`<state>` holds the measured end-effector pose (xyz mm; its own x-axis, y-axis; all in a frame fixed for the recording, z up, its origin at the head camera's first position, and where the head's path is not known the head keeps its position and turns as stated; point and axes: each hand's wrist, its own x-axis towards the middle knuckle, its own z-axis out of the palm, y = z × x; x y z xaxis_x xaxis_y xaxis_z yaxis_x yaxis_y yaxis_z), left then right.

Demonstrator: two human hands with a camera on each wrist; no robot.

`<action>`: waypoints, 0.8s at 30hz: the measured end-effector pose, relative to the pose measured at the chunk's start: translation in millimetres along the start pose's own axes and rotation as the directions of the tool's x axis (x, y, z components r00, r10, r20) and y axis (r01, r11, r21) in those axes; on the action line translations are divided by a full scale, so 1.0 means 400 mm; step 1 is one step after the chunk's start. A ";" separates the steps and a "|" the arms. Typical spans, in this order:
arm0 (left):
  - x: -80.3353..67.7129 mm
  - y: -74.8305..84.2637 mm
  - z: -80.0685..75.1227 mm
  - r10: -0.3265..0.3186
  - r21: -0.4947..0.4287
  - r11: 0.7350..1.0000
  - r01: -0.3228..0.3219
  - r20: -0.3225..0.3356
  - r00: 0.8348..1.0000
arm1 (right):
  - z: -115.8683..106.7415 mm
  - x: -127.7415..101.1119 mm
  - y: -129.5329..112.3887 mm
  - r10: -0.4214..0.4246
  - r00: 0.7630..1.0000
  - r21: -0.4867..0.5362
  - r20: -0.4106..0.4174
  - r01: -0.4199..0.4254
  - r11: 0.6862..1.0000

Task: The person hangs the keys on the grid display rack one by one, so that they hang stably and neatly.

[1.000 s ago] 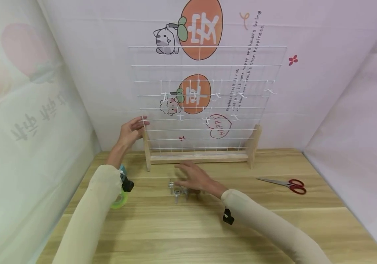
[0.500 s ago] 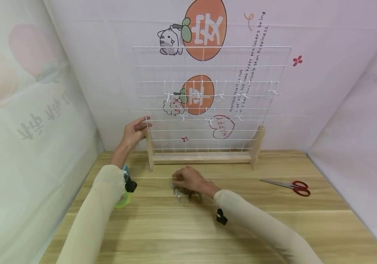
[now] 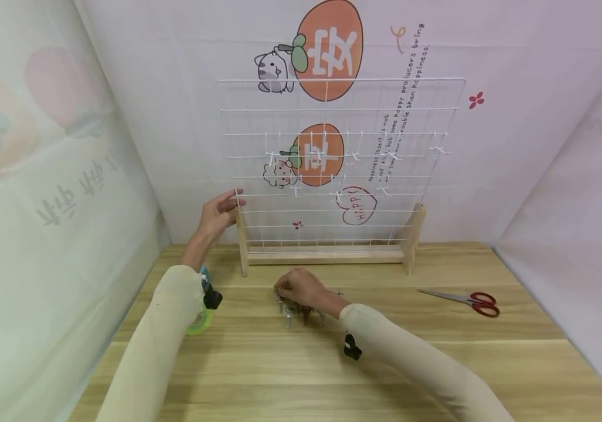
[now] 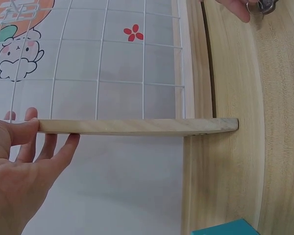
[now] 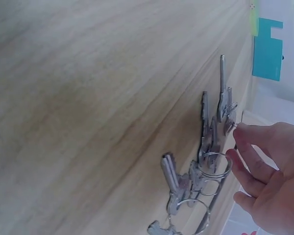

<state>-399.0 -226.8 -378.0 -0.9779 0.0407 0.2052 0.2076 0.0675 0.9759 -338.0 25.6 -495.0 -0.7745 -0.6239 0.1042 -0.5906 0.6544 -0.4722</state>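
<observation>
A white wire grid panel (image 3: 406, 117) stands in a wooden base (image 3: 327, 256) at the back of the table. My left hand (image 3: 218, 214) is at the panel's left edge, its straight fingers (image 4: 59, 152) resting against the top of the left wooden upright (image 4: 137, 126). My right hand (image 3: 296, 288) is curled over a bunch of silver keys (image 3: 288, 312) lying on the table in front of the base. In the right wrist view its fingertips (image 5: 237, 159) pinch a key ring among the keys (image 5: 206, 142), which still lie flat on the wood.
Red-handled scissors (image 3: 472, 301) lie on the wooden table (image 3: 279, 375) to the right. A green tape roll (image 3: 198, 322) sits by my left forearm. White ties hang at several crossings of the grid. Printed cloth walls close in the back and both sides.
My right hand, flat above the keys a second ago, has come down and curled its fingers onto them. The left hand has stayed at the panel's edge.
</observation>
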 end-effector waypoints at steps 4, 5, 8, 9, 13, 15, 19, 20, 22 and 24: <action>0.000 0.003 0.007 -0.001 0.001 1.000 0.001 0.008 1.000 | -0.012 -0.008 -0.001 -0.022 1.000 0.008 -0.008 0.023 1.000; 0.000 0.004 0.008 -0.003 -0.002 1.000 0.003 0.011 1.000 | -0.018 -0.010 -0.002 -0.034 0.999 0.012 -0.013 0.035 0.999; -0.003 0.009 0.009 -0.011 -0.008 1.000 0.011 0.014 1.000 | -0.036 -0.016 -0.009 -0.067 0.997 0.017 -0.031 0.067 0.998; -0.005 0.012 0.009 -0.015 -0.007 1.000 0.015 0.016 1.000 | -0.043 -0.018 -0.012 -0.081 0.996 0.010 -0.041 0.081 0.997; -0.015 0.033 0.013 -0.044 -0.022 0.999 0.045 0.026 0.999 | -0.075 -0.022 -0.030 -0.124 0.989 -0.011 -0.078 0.124 0.992; -0.024 0.049 0.017 -0.057 -0.022 0.998 0.058 0.032 0.998 | -0.095 -0.022 -0.041 -0.144 0.985 -0.011 -0.099 0.143 0.990; -0.035 0.065 0.019 -0.062 0.001 0.998 0.062 0.036 0.997 | -0.134 -0.016 -0.060 -0.198 0.970 -0.024 -0.144 0.196 0.980; -0.032 0.057 0.017 -0.058 0.010 0.998 0.058 0.034 0.998 | -0.144 -0.014 -0.065 -0.205 0.967 -0.032 -0.150 0.203 0.979; -0.026 0.038 0.012 -0.046 0.020 0.999 0.046 0.026 0.999 | -0.165 -0.009 -0.077 -0.233 0.958 -0.057 -0.166 0.226 0.972; -0.021 0.024 0.008 -0.038 0.013 0.999 0.038 0.015 0.999 | -0.190 -0.005 -0.093 -0.243 0.954 -0.067 -0.175 0.235 0.970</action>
<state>-388.6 -223.3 -370.8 -0.9846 0.0532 0.1665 0.1705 0.0815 0.9820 -331.4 34.9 -411.1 -0.6349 -0.6797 0.3674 -0.7699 0.5166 -0.3747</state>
